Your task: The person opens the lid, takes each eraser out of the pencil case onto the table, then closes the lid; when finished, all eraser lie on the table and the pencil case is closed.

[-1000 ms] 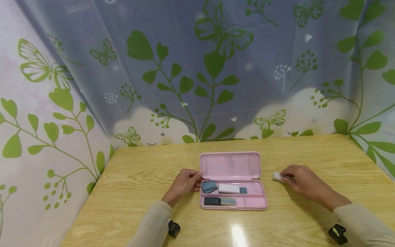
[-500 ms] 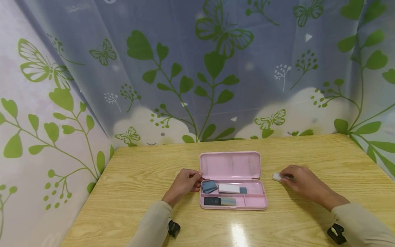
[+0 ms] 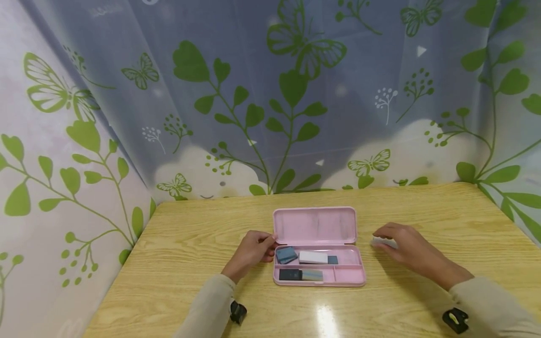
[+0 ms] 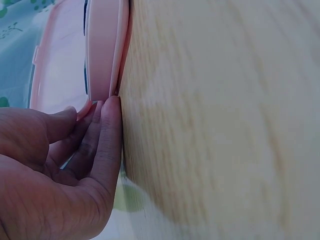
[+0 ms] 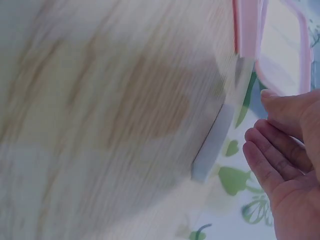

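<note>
A pink pencil case (image 3: 314,226) lies open on the table, lid tipped back. My left hand (image 3: 250,252) is at its left end; in the left wrist view the thumb and fingers hold the lid's corner, a fingertip against the base. Inside the case sit a blue-grey square block (image 3: 287,255), a white eraser (image 3: 313,257) with a blue-grey piece at its end, and a black block with a striped end (image 3: 301,275). On the right, a small white eraser (image 5: 212,145) rests on the wood. My right hand (image 3: 407,246) hovers over it, fingers apart from it.
The wooden table (image 3: 203,225) ends against a butterfly-and-leaf patterned cloth (image 3: 236,117) at the back and left. Black wrist cameras sit under both sleeves. The case has an inner divider (image 3: 335,273) in its front compartment.
My right hand has let go of the small white eraser; its thumb and fingers have spread, and the hand has shifted slightly left. The left hand and the case have stayed still.
</note>
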Action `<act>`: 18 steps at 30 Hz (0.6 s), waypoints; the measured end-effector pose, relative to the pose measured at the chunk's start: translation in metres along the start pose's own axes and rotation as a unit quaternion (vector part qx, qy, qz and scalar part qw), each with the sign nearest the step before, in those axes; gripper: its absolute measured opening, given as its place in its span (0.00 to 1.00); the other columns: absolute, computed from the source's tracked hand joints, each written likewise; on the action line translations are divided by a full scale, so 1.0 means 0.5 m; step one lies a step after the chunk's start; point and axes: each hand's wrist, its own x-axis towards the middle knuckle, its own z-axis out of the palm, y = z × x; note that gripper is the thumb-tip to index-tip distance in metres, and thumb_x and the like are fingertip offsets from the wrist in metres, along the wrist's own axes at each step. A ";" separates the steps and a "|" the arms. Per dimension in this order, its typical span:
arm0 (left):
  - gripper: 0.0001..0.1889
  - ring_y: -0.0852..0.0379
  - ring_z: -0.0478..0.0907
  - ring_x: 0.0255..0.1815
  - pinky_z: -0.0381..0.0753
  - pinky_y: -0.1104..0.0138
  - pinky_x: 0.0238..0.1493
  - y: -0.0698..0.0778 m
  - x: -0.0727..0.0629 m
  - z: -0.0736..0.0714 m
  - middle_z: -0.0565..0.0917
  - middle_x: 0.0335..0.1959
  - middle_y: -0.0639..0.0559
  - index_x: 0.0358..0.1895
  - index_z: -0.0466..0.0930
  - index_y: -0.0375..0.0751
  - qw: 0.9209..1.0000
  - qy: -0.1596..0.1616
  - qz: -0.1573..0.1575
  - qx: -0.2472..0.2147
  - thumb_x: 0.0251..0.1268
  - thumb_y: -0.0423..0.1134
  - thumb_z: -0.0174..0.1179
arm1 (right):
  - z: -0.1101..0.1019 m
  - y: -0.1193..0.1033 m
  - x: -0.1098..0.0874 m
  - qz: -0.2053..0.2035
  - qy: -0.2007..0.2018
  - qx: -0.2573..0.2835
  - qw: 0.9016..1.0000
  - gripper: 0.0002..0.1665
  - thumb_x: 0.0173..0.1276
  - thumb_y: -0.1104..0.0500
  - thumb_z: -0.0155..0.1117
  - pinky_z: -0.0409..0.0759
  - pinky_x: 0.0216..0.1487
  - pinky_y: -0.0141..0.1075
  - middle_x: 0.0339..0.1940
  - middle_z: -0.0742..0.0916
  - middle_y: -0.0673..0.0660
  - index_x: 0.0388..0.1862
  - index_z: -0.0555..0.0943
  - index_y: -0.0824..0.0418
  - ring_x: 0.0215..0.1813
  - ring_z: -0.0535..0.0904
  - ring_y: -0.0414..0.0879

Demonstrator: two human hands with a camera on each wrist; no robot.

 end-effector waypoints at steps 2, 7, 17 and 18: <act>0.17 0.58 0.77 0.30 0.86 0.68 0.32 0.000 0.000 0.000 0.83 0.33 0.46 0.48 0.85 0.29 1.000 0.001 -0.002 0.002 0.80 0.41 0.54 | 0.003 -0.010 0.005 -0.007 -0.003 0.004 1.000 0.12 0.58 0.67 0.77 0.87 0.37 0.44 0.38 0.88 0.56 0.41 0.86 0.66 0.39 0.86 0.53; 0.16 0.58 0.77 0.30 0.86 0.67 0.32 -0.002 0.001 0.001 0.83 0.33 0.46 0.48 0.85 0.29 1.000 0.000 -0.001 0.003 0.80 0.41 0.54 | 0.012 -0.034 0.017 -0.019 -0.003 0.020 1.000 0.12 0.58 0.68 0.77 0.86 0.38 0.42 0.39 0.88 0.57 0.42 0.86 0.67 0.40 0.86 0.52; 0.16 0.59 0.77 0.30 0.86 0.67 0.32 0.000 0.000 0.000 0.82 0.32 0.47 0.47 0.86 0.30 1.000 0.002 -0.001 0.005 0.79 0.41 0.55 | 0.043 -0.073 0.042 -0.045 -0.017 0.045 0.998 0.09 0.61 0.68 0.75 0.86 0.42 0.43 0.39 0.88 0.54 0.41 0.87 0.64 0.42 0.86 0.50; 0.16 0.59 0.77 0.30 0.86 0.67 0.32 -0.001 0.000 0.000 0.82 0.33 0.47 0.47 0.85 0.30 1.000 0.002 -0.001 0.006 0.79 0.41 0.55 | 0.047 -0.078 0.044 -0.046 -0.019 0.049 0.998 0.09 0.61 0.68 0.75 0.86 0.42 0.43 0.39 0.88 0.54 0.41 0.87 0.65 0.42 0.86 0.50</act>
